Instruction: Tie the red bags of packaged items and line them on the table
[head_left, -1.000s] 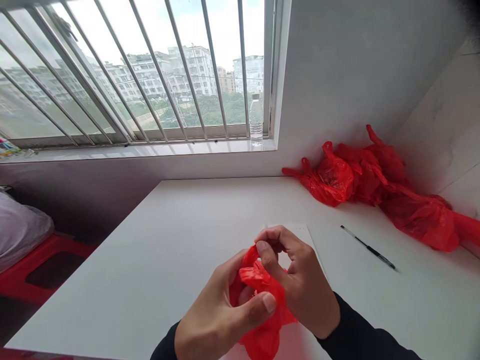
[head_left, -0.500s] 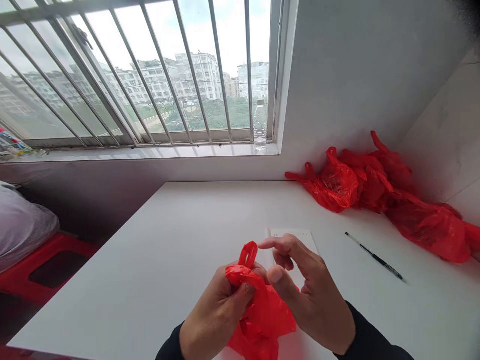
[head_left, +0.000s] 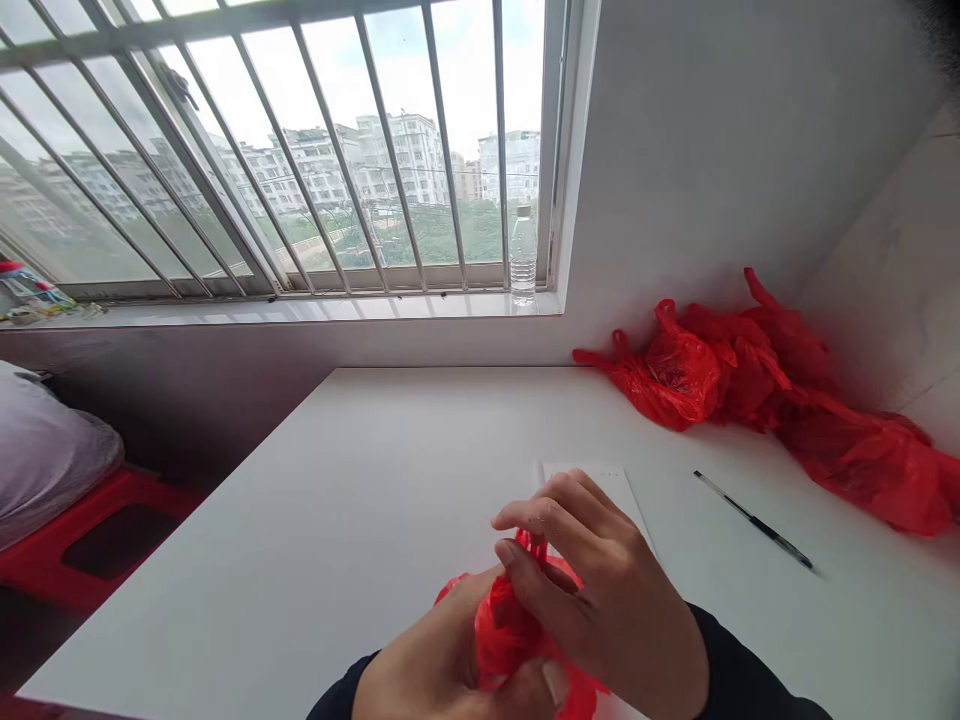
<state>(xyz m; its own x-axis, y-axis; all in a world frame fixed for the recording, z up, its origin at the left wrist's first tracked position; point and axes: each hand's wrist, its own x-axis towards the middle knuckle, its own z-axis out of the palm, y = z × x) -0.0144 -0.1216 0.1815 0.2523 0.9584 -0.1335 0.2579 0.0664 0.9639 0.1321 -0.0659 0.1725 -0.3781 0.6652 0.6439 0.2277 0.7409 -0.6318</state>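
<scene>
Over white table [head_left: 360,480]: crumpled red bag [head_left: 506,630] between two hands. Left hand [head_left: 431,650] wraps round bunch and grips it, thumb in front, other fingers hidden. Right hand [head_left: 622,600] just to right, fingers bent over bag top; thumb and finger tips look bit apart. Cannot tell if they pinch. Bag's thin strands point up, under right hand's fingers: right hand nearer top, left nearer middle. Pen [head_left: 754,519] lies farther right.

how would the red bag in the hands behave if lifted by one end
The red bag would likely hang floppy, being bunched and creased in the left hand. It is probably light, as its plastic looks thin. Its shiny surface may feel slippery.
</scene>
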